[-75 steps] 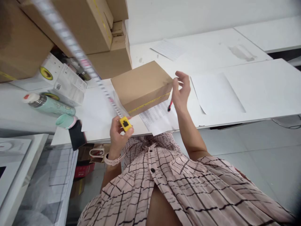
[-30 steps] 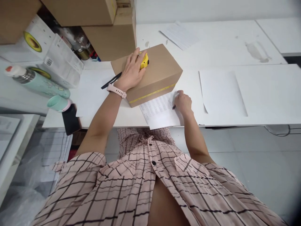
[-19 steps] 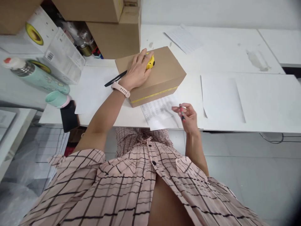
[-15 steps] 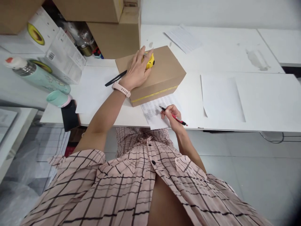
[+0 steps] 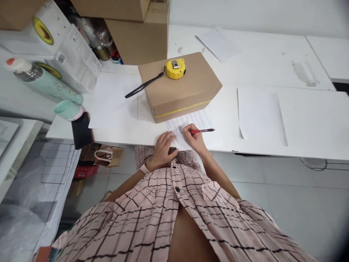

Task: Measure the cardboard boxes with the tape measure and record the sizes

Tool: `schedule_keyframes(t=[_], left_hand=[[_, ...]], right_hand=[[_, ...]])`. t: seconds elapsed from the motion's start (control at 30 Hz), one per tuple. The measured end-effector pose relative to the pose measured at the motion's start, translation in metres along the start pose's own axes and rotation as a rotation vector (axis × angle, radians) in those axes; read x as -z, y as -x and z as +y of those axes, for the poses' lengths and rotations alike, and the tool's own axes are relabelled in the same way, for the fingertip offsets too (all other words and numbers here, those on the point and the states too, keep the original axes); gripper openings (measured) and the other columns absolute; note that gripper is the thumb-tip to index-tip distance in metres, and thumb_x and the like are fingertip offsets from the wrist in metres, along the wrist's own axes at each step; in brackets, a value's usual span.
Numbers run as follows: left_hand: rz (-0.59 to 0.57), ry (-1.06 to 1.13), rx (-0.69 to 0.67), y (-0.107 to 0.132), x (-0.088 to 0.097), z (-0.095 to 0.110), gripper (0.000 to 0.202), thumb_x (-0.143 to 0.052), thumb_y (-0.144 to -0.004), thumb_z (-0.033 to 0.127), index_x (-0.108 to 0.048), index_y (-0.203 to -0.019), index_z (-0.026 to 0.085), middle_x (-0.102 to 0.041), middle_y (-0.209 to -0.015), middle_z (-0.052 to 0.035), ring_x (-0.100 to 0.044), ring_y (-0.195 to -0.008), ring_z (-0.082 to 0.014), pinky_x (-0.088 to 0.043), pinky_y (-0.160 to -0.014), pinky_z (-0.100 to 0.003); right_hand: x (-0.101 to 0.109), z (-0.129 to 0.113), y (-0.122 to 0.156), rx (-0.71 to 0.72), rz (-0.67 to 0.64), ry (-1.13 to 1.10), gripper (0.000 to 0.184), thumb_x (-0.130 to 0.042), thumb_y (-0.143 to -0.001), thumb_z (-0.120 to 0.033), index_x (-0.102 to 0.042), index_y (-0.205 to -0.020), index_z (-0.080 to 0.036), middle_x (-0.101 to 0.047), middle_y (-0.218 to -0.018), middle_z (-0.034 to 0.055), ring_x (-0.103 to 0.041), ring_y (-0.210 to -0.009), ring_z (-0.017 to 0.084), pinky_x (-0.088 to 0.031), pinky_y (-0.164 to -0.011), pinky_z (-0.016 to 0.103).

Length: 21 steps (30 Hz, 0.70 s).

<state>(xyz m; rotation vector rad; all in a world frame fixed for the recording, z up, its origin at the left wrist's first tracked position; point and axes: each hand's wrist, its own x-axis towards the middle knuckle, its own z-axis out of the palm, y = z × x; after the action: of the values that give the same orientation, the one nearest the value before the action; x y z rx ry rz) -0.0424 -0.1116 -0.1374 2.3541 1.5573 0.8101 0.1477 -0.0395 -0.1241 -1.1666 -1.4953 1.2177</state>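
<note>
Red and black, a pen (image 5: 203, 130) is gripped in my right hand (image 5: 194, 137), its writing end down at a printed sheet of paper (image 5: 191, 122). Part of that sheet lies under a brown cardboard box (image 5: 182, 83). My left hand (image 5: 163, 147) rests at the table's front edge, fingers extended over the sheet's left edge, holding nothing. On top of the box sits a yellow tape measure (image 5: 175, 69), its black wrist strap (image 5: 143, 86) trailing off to the left. A yellow strip runs along the box's front side.
Left on the white table (image 5: 229, 76) are a phone (image 5: 82, 133), a mint cup (image 5: 68, 110), a mint bottle (image 5: 54, 83) and white avocado-printed boxes (image 5: 76, 58). Larger cartons (image 5: 141, 42) stand behind. Blank paper (image 5: 259, 116) lies to the right, another printed sheet (image 5: 216, 43) at the back.
My left hand has let go of the tape measure and come down to the table's front edge. My right hand has shifted slightly left, and the pen's back end now points right.
</note>
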Motion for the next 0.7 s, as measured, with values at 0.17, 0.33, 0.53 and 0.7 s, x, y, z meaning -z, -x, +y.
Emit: schedule_keyframes(t=[0.17, 0.33, 0.53, 0.7], left_hand=[[-0.167, -0.114, -0.009, 0.005, -0.011, -0.002, 0.054, -0.064, -0.093, 0.035, -0.058, -0.145, 0.020, -0.046, -0.160, -0.0159, -0.042, -0.147, -0.0379, -0.032, -0.121, -0.059], [-0.116, -0.113, 0.015, 0.000, -0.011, -0.003, 0.042, -0.059, -0.093, 0.021, -0.068, -0.134, 0.025, -0.054, -0.154, -0.0119, -0.048, -0.141, -0.0349, -0.037, -0.117, -0.057], [-0.048, -0.104, -0.001, 0.002, -0.015, -0.004, 0.036, -0.057, -0.094, 0.020, -0.073, -0.126, 0.025, -0.059, -0.149, -0.0106, -0.051, -0.139, -0.0337, -0.039, -0.115, -0.057], [-0.039, -0.080, 0.013, 0.002, -0.015, -0.003, 0.034, -0.058, -0.094, 0.019, -0.074, -0.123, 0.025, -0.060, -0.148, -0.0111, -0.051, -0.139, -0.0335, -0.040, -0.116, -0.057]], right_hand=[[-0.006, 0.002, 0.001, -0.014, -0.015, 0.028, 0.036, -0.069, -0.087, -0.055, -0.052, -0.080, -0.024, -0.050, -0.068, -0.0039, -0.044, -0.061, 0.013, -0.035, -0.058, 0.028], [-0.013, 0.003, 0.003, 0.013, 0.060, 0.077, 0.038, -0.068, -0.086, -0.044, -0.042, -0.066, -0.025, -0.037, -0.058, -0.0065, -0.036, -0.056, 0.012, -0.030, -0.056, 0.029], [-0.013, 0.007, 0.003, 0.029, 0.021, 0.130, 0.035, -0.066, -0.086, -0.040, -0.042, -0.065, -0.024, -0.039, -0.059, -0.0058, -0.039, -0.057, 0.012, -0.032, -0.058, 0.029], [-0.013, 0.008, 0.003, 0.041, 0.007, 0.183, 0.035, -0.064, -0.088, -0.040, -0.042, -0.066, -0.024, -0.042, -0.060, -0.0049, -0.041, -0.059, 0.013, -0.034, -0.059, 0.030]])
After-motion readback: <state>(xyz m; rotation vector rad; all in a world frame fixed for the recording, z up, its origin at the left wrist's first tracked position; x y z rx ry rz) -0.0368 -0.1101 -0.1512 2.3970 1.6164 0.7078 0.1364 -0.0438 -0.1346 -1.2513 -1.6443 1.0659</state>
